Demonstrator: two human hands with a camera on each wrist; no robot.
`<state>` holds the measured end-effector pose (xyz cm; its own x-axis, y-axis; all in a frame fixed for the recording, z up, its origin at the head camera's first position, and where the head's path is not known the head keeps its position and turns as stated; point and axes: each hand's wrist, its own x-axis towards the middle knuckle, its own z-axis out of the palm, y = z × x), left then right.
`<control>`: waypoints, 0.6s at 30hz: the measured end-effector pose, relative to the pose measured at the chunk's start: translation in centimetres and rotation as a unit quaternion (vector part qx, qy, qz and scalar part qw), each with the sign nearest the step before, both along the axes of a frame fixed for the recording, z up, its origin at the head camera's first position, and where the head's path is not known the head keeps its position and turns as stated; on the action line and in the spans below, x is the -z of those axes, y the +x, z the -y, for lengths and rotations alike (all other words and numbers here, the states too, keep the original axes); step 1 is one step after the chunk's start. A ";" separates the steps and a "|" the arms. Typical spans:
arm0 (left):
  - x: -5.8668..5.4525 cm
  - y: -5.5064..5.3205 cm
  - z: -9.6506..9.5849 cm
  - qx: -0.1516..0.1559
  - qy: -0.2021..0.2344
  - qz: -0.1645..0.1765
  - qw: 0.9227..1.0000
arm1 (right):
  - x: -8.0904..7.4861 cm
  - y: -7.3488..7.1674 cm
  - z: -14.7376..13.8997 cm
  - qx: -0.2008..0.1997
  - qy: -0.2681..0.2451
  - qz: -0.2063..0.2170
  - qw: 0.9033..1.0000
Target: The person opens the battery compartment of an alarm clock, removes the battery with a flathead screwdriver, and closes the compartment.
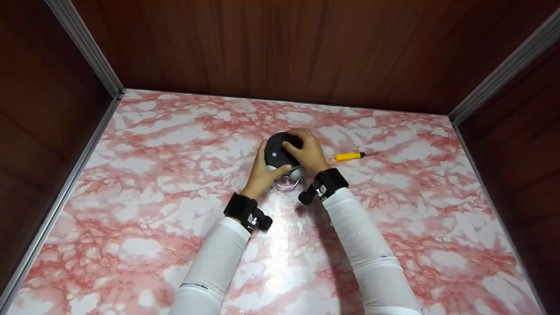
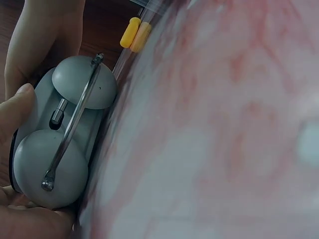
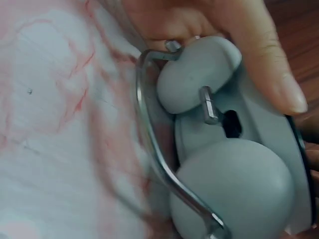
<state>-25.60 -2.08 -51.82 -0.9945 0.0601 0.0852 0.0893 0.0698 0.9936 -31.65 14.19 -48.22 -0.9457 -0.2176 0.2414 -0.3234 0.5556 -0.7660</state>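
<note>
The left hand (image 1: 262,176) had a decent grip on the near-left side of what I'd call a twin-bell alarm clock (image 1: 279,158), fingers curled around its outer edge and thumb lying along the case. The clock sat right between the two hands, black back (image 1: 272,146) up, with the gray bells (image 2: 35,159) and bent metal handle (image 2: 73,122) facing in toward the wrists. A little striker (image 3: 206,102) stuck out between the domes, close to the left thumb tip.

My guess was light and stiff, kinda slippery on those smooth domes, and the striker was the bit I'd have worried about bending. I'd have held it by the sides of the case, like that left hand, not by the bells or handle.

Across from it, the right hand (image 1: 314,152) was bent over the back, thumb on the black part and fingers at the far edge; whether it was pinching a knob too, I honestly couldn't tell. Just right of that hand, a yellow-handled screwdriver (image 1: 348,156) lay on the marbled tabletop (image 1: 153,210), shaft pointing away from the hand.
</note>
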 end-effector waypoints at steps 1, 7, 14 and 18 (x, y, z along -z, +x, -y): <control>0.0 0.0 0.0 0.001 0.002 -0.001 1.000 | 0.1 -0.1 0.2 0.000 0.002 -0.009 1.000; 0.0 0.1 0.2 -0.004 0.006 -0.009 1.000 | 1.0 -0.4 0.6 -0.005 -0.001 -0.051 0.999; 0.2 0.0 0.0 0.007 0.022 -0.012 1.000 | 1.6 -0.4 0.4 0.003 -0.016 -0.059 0.998; 0.3 -0.1 0.1 0.004 0.017 -0.018 1.000 | 1.8 -0.4 0.5 0.003 -0.015 -0.068 0.998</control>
